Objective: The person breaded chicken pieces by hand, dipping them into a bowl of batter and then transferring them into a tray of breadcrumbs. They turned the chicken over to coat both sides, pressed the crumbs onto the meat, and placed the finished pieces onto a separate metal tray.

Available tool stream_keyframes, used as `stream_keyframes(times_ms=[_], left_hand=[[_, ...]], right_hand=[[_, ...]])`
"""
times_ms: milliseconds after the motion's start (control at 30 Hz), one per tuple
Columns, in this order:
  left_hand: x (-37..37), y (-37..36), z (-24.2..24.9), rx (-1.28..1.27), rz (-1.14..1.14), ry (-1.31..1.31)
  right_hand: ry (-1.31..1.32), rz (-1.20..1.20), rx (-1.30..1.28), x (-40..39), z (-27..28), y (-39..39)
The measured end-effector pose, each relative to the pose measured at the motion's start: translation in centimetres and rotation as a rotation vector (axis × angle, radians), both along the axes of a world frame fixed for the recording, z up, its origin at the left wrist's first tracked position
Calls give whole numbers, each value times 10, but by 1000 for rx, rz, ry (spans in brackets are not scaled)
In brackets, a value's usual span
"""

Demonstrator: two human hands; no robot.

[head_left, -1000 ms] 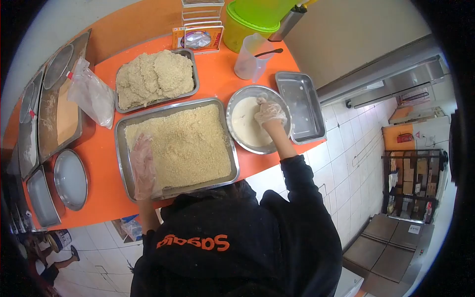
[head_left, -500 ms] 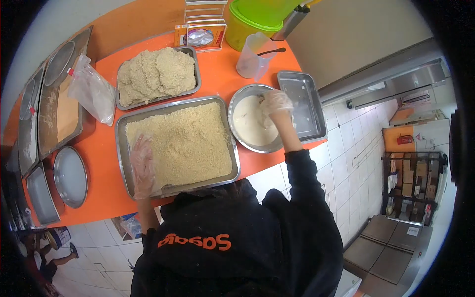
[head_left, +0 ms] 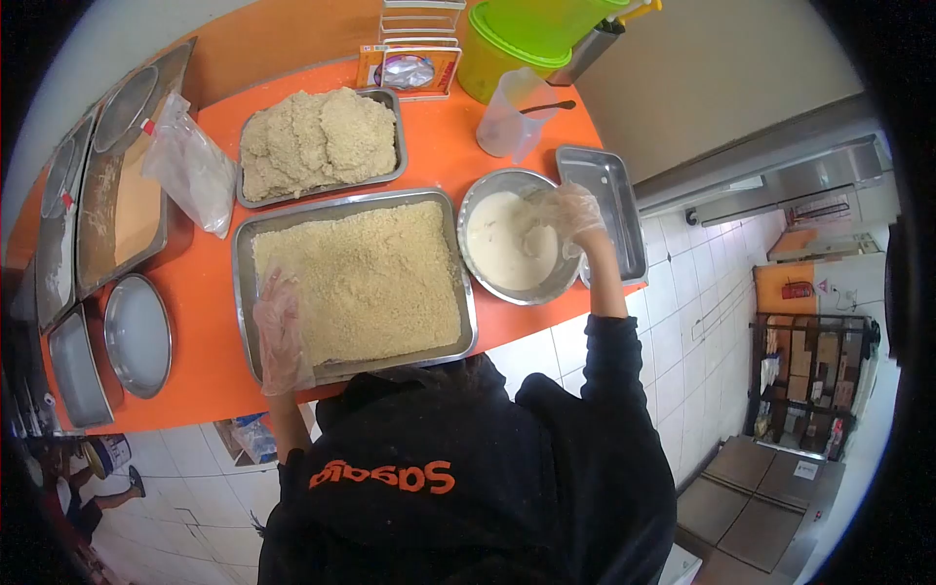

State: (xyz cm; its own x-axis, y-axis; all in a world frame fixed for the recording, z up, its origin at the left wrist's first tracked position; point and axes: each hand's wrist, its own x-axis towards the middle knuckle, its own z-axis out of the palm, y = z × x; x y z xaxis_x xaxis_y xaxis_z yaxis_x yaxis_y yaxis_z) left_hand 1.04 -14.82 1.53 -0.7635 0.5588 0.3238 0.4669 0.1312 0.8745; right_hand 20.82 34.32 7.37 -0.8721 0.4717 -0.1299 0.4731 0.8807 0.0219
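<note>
My left hand [head_left: 282, 327], in a clear plastic glove, rests at the left side of a metal tray [head_left: 472, 327] of pale crumbs [head_left: 366, 283], its fingers stretched out. Over the right side of a round steel bowl [head_left: 464, 200] is my right hand [head_left: 570, 210], gloved as well. White batter [head_left: 507, 244] fills much of the bowl, and the fingers of this hand are blurred near its surface. Whether they hold anything cannot be made out. Behind the crumb tray, flat coated pieces [head_left: 322, 141] are piled in a smaller metal tray [head_left: 402, 166].
An empty-looking metal tray [head_left: 614, 210] adjoins the bowl. Behind stand a plastic jug [head_left: 507, 117], a green tub [head_left: 492, 58] and a wire rack [head_left: 419, 44]. Leftward are a plastic bag [head_left: 195, 175], a round pan [head_left: 137, 336] and a deep tray [head_left: 132, 214]. A person's leg shows lower left.
My right hand has shifted right and slightly down, from over the batter toward the bowl's right rim. My left hand stays at the tray's left side. The view has shifted slightly.
</note>
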Motion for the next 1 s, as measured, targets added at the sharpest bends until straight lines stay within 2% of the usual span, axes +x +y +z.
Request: stream_keyframes(times_ms=[33,133,233,333,433,533,633,733,867,967,1000], left_hand=[[-1,2,1,-6,-5,-8],[-6,5,8,-100,-40,55],[1,15,18,-70,-8,-23],[2,19,23,-103,14,12],[3,17,22,-123,16,39],[7,16,27,34,-29,-144],[-1,6,14,15,-74,-19],[3,1,16,36,-37,-86],[8,-7,24,-15,-8,-7],[8,-20,29,-94,-3,47],[10,-26,28,-114,21,39]], right_hand=[[107,30,-34,9,3,4],[-1,413,20,19,12,16],[283,7,-405,31,8,17],[539,-314,-938,29,41,-4],[677,-281,-1060,26,64,-20],[641,-267,-973,26,69,-18],[725,-196,-990,24,83,-36],[726,-99,-889,12,100,-67],[677,-226,-1090,-13,123,-133],[579,-27,-875,-29,115,-156],[591,65,-873,-28,123,-167]])
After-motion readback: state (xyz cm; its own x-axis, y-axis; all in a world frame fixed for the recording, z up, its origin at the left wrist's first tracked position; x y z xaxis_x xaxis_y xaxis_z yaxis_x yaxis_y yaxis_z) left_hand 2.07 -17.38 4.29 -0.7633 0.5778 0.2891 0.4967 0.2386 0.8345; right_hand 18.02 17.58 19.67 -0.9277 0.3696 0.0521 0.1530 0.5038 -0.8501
